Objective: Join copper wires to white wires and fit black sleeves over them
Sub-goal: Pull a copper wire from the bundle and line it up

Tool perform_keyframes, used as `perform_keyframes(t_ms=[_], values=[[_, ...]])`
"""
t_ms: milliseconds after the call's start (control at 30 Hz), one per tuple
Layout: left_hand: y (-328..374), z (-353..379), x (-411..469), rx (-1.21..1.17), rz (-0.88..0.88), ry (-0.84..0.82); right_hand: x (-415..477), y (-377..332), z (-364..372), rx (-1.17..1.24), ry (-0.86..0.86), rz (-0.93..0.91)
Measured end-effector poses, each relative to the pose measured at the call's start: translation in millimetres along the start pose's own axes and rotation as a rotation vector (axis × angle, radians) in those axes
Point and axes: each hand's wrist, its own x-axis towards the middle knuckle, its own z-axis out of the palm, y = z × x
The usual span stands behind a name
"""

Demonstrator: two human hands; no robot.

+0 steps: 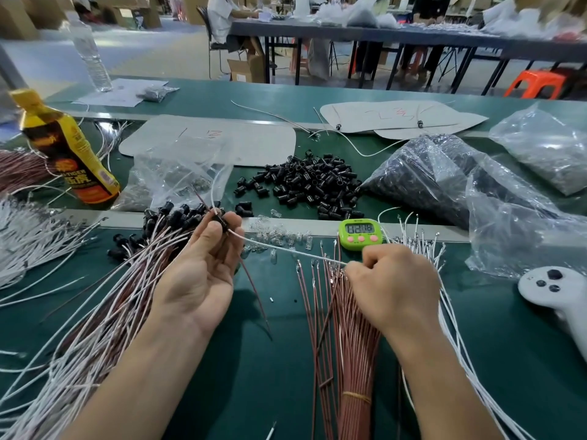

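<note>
Sleeve (221, 223) in left hand (200, 274), wire (286, 249) in right hand (394, 287) (green mat (254, 392) between).

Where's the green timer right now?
In the head view the green timer stands right of centre on the table's pale strip, just beyond the right hand gripping a white wire, with the loose black sleeves behind it.

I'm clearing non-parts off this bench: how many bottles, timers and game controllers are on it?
Bottles: 2 (yellow drink bottle, clear water bottle)
Timers: 1 (green timer)
Game controllers: 1 (white controller)
Total: 4
</note>
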Motion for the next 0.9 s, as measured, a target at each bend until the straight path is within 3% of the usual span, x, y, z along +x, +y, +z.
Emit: perform_keyframes(t_ms=[100,300,400,500,600,700,900], values=[[-0.8,-1.1,0.7,0.026,0.022,0.001,6.1,6.7,-4.2,-0.122,0.101,0.131],[-9.8,-0.9,-2.0,0.138,0.016,-0.027,11.8,12.5,-0.4,-0.261,0.117,0.308],[-15.1,-0.3,-6.1,0.243,-0.010,-0.026,5.6,3.1,4.9,-0.285,0.154,0.174],[-25.1,2.7,-11.4,0.327,-0.030,-0.034,-11.4,-23.4,15.1,-0.185,0.183,-0.081],[-35.8,6.4,-14.4,0.378,-0.055,-0.026,-29.6,-43.8,30.9,0.138,-0.068,-0.312],[-41.2,7.7,-17.2,0.420,-0.092,-0.064,-31.7,-42.3,42.7,0.375,-0.259,-0.270],[-50.5,7.0,-18.9,0.441,0.018,0.003,-19.5,-30.9,41.6,0.400,-0.163,-0.184]])
